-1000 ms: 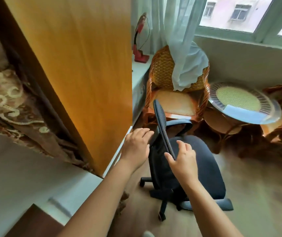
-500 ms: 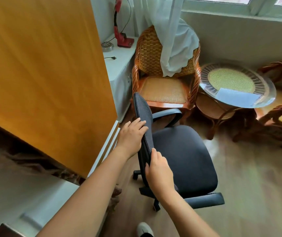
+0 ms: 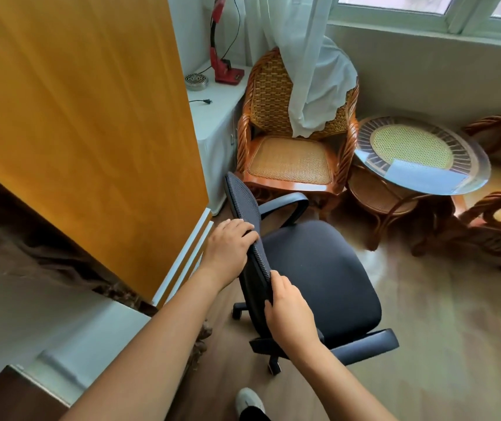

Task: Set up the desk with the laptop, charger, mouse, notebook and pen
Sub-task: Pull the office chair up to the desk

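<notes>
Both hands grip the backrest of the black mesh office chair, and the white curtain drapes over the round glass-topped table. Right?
Not quite. In the head view the white curtain drapes over the woven rattan armchair, not the table. Left hand and right hand do grip the black mesh office chair.

Wood-look floor (image 3: 425,314), daylight glare across it. Far right: window (image 3: 425,7) above a pale sill wall. White curtain (image 3: 297,56) drapes over the back of a rattan armchair (image 3: 288,153). Right of it, round glass-topped wicker table (image 3: 419,153). Left: tall orange wood panel (image 3: 76,101). Far left: white counter (image 3: 215,107) with red lamp (image 3: 221,65). Near centre: black office chair (image 3: 319,268).
</notes>
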